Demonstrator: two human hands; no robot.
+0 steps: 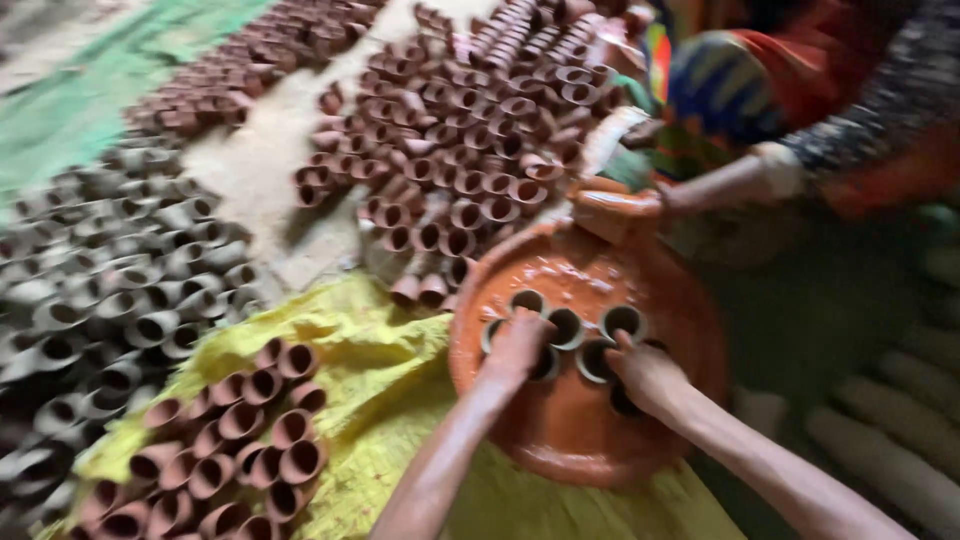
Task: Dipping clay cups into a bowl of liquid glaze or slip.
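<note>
A round basin (560, 440) filled with orange-red liquid clay sits in front of me. Several small clay cups (565, 325) float or stand in the liquid. My left hand (518, 345) reaches into the basin and presses down on the cups at the left; its fingers are closed over one. My right hand (645, 375) is also in the basin, fingers on cups at the right. Both hands are smeared with the orange liquid. Motion blur hides the exact grip.
Red-brown cups (460, 150) lie heaped beyond the basin, and more cups (230, 440) on a yellow sheet (390, 380) at the lower left. Grey unfired cups (110, 290) cover the left. Another person's hand (615, 210) touches the basin's far rim.
</note>
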